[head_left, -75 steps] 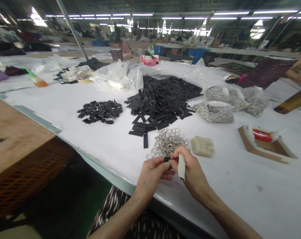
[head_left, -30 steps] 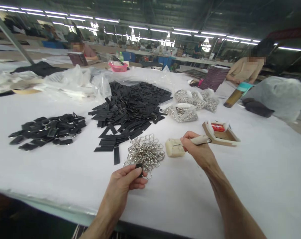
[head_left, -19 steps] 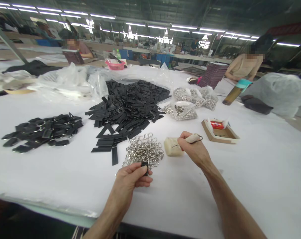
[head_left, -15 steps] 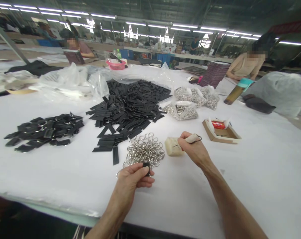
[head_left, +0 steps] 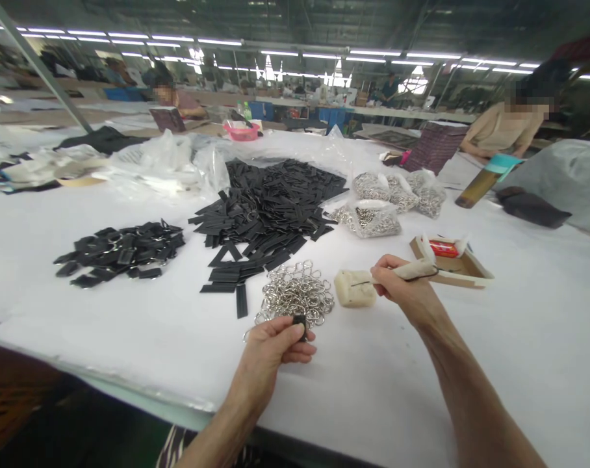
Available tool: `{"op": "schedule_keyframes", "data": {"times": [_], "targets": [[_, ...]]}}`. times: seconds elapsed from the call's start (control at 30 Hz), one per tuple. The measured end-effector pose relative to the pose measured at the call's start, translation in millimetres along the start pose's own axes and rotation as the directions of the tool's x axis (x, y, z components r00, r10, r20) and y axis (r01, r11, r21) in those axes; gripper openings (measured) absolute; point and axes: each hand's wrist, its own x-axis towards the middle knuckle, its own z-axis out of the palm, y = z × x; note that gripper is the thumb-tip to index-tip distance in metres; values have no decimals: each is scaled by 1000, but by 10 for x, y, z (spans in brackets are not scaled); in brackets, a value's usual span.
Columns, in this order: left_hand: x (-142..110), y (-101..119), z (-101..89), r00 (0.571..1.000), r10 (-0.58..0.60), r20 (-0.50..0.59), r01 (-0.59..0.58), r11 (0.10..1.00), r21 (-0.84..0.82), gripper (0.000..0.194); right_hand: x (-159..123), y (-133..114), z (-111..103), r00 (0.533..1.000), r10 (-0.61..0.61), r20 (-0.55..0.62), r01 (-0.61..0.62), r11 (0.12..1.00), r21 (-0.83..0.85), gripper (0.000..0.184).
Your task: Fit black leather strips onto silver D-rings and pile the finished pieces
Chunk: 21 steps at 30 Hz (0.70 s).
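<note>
Left hand [head_left: 269, 348] pinches black tab [head_left: 299, 322], masking near edge of ring heap [head_left: 299, 289]; right hand [head_left: 410, 294] grips pale tool [head_left: 419, 269] by cream block [head_left: 354, 290], open carton [head_left: 463, 281] just beyond.

No text, label or number can be read, even on the red item [head_left: 442, 249].

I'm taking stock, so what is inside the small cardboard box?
The cardboard box holds a red item with white material at either side. Whatever lies beneath is covered; the pale tool in the right hand hides part of the near left edge.
</note>
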Motion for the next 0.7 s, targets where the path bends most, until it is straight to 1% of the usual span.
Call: {"op": "schedule_keyframes", "data": {"times": [0.03,0.1,0.13,0.2,0.3,0.47,0.7], "targets": [[-13,5,12,1000,7,7,-7,1000,-4,15,-26,-21,2,999,12,45,-17,994,112,19],[-40,13,42,1000,19,23,-19,1000,-14,14,-91,-70,35,988,21,154,-69,947,314,20],[-53,15,59,999,25,30,-24,1000,-19,13,-126,-96,62,978,11,208,-93,918,386,21],[-77,14,89,999,31,37,-30,999,-27,13,-194,-141,129,956,-18,291,-127,873,471,21],[-106,13,118,999,32,33,-31,999,-30,13,-257,-164,226,931,-51,360,-150,848,508,21],[-129,20,119,999,34,39,-33,999,-27,13,-267,-122,302,915,-74,396,-155,843,516,20],[-145,12,122,998,30,56,-29,999,-16,14,-268,-111,335,906,-107,410,-97,889,448,21]]}}
